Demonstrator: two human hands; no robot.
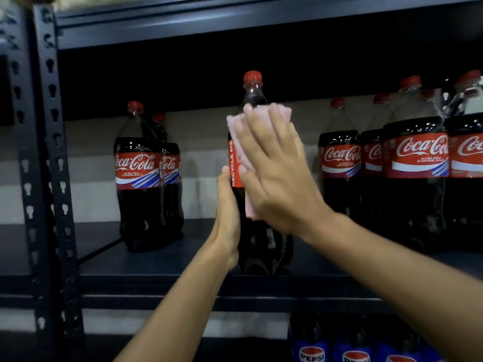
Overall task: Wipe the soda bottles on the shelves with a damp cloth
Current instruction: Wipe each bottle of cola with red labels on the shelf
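"Two hands on one bottle, what is each doing?"

"The right hand (274,165) lies open, fingers spread and nearly straight, pressing a pink cloth (236,129) flat against the front of the bottle (261,241), from shoulder to label. The left hand (227,218) has its palm on the bottle's left side with the thumb up along the label. Its fingers are hidden behind, so whether they curl round cannot be told."

"And where does the bottle stand?"

"Upright near the front edge of the shelf (183,259), apart from its neighbours: a pair of cola bottles (138,178) well to the left and a packed row (415,158) to the right. Blue-labelled bottles (311,346) sit on the shelf below."

"Which step is this?"

"Likely mid-wipe on this bottle, the left hand steadying it."

"And next?"

"Probably running the cloth down the lower body and round the back, turning the bottle against the steadying palm so it does not tip off the edge."
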